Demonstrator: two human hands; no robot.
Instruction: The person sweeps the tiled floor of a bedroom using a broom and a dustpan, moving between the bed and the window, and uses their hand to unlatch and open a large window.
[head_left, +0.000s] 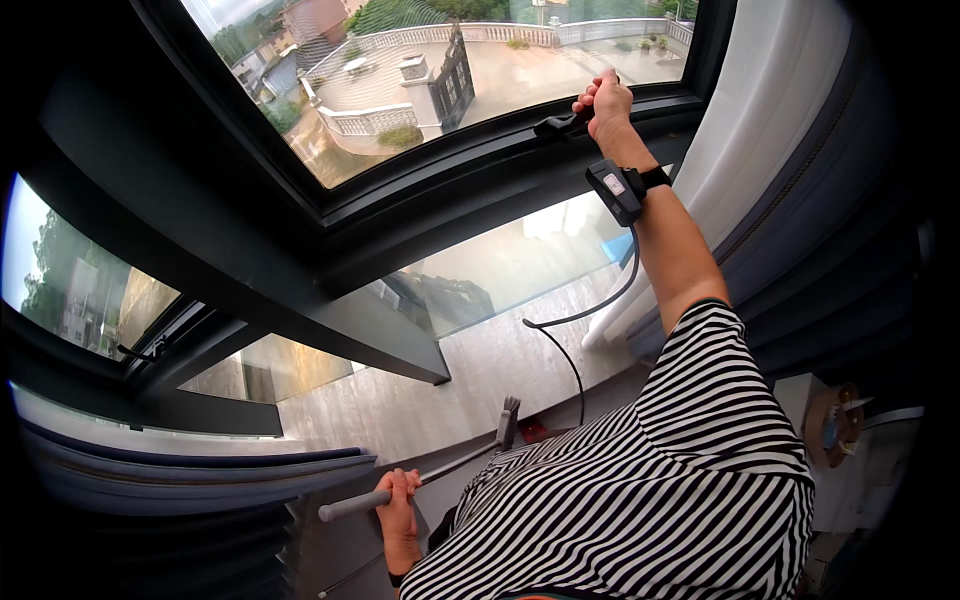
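My right hand (606, 101) is closed around the black window handle (562, 126) on the lower frame of a dark-framed window (420, 161). A black device (616, 191) is strapped to my right wrist, and a black cable runs down from it. Low in the view, my left hand (399, 504) grips the grey handle of a long-handled brush (352, 505). Its thin shaft slopes up to the right, ending at a grey bristled head (510, 414) beside my striped shirt and the edge of the windowsill.
A pale stone-look windowsill (337, 424) lies below the panes. A thick dark mullion (375, 330) juts over it. White and dark blue curtains (750, 150) hang at the right, another blue curtain (210, 480) at the left. A round container (832, 427) with small items stands at the right.
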